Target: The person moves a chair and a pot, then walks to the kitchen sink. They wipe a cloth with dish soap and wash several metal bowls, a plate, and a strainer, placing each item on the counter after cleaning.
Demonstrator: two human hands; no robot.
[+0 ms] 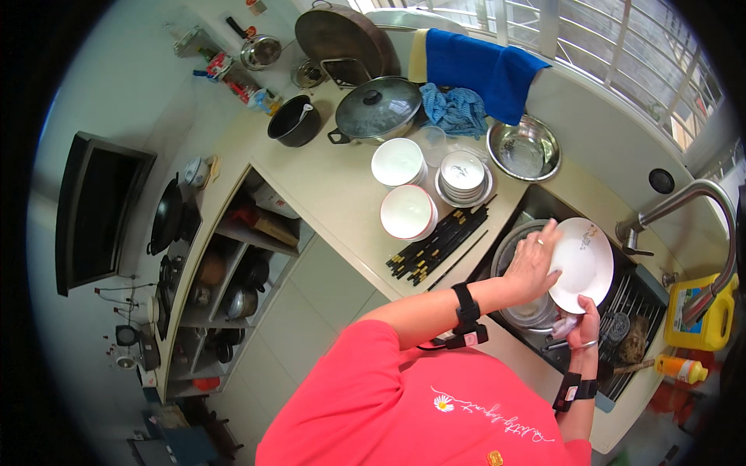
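A white plate (pixel 583 265) with a small printed design is tilted up above the sink (pixel 542 201). My right hand (pixel 584 327) grips its lower rim, thumb on the face, with a pale pinkish cloth (pixel 564 325) bunched beneath. At the plate's left edge is my left hand (pixel 530 268), wearing a ring, its thumb apart and fingers blurred. It overlaps the rim; whether it touches cannot be told. Below my left hand, a round metal basin (pixel 506 247) stands in the sink, partly hidden. A steel scourer (pixel 615 327) and a brown fibrous scrubber (pixel 635 341) lie on the rack (pixel 626 291).
Left of the sink are black chopsticks (pixel 443 244), stacked white bowls (pixel 399 163), small dishes (pixel 462 172) and a steel bowl (pixel 523 147). A lidded pan (pixel 379 110) stands behind. The curved faucet (pixel 722 204), a yellow jug (pixel 702 314) and an orange bottle (pixel 679 369) border the right.
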